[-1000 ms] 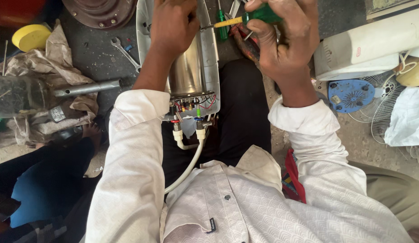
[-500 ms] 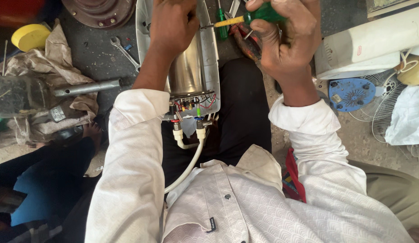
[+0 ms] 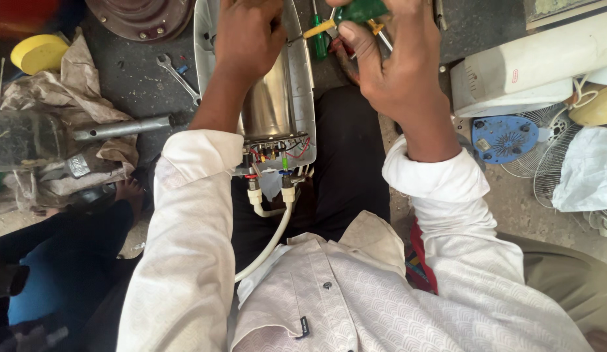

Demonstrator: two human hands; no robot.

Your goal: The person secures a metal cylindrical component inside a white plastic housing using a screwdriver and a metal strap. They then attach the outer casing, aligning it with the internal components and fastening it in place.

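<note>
Left hand point(image 3: 248, 39) clamped over the top of the open appliance casing point(image 3: 297, 85), fingers curled on the shiny metal tank point(image 3: 267, 107) inside; casing lies on the person's lap, its far end over the dark floor point(image 3: 130, 85). Near end of casing shows a terminal block with red and green wires point(image 3: 277, 151) and two white hoses point(image 3: 271, 215) running down toward the shirt. Right hand point(image 3: 398, 68) fisted around a green-handled screwdriver point(image 3: 355, 13), yellow shaft end pointing left toward the casing's right rim, just beside the left hand; whether the tip touches, cannot tell. Spanner point(image 3: 178, 77) on the floor left of the casing. Grey pipe point(image 3: 121, 127) and crumpled paper point(image 3: 55, 98) at the left edge. White appliance body point(image 3: 512, 72), blue fan motor point(image 3: 505, 138) on the right.
</note>
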